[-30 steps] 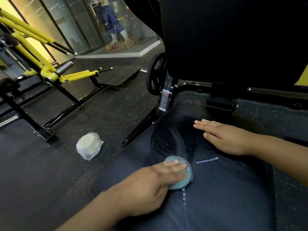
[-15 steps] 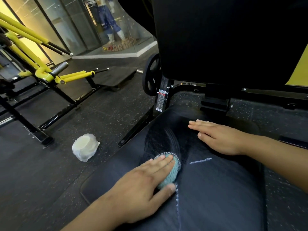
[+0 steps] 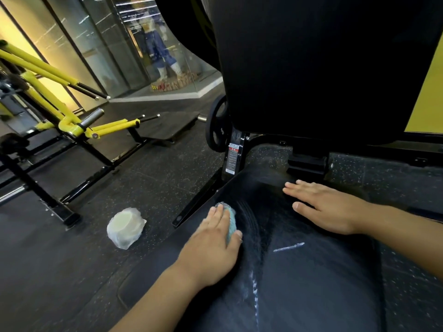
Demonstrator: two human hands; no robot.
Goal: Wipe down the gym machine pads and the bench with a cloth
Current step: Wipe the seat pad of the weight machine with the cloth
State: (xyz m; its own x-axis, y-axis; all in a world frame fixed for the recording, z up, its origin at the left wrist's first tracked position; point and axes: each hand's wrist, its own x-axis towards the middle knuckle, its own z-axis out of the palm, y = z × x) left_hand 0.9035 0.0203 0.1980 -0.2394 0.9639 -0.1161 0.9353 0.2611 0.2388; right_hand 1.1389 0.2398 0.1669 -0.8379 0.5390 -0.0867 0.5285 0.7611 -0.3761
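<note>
Pressing flat under our left hand (image 3: 213,243), the teal cloth (image 3: 231,224) sits near the left edge of the black seat pad (image 3: 311,283), fingers extended over it rather than curled. We judge it soft, light and compressible; palm pressure from above should control it better than a pinch. Wet streaks (image 3: 254,286) suggest a slick vinyl surface. Our right hand (image 3: 328,207) rests open on the pad, bracing. The upright back pad (image 3: 323,68) stands behind; a white wrapped bundle (image 3: 125,226) lies on the floor.
</note>
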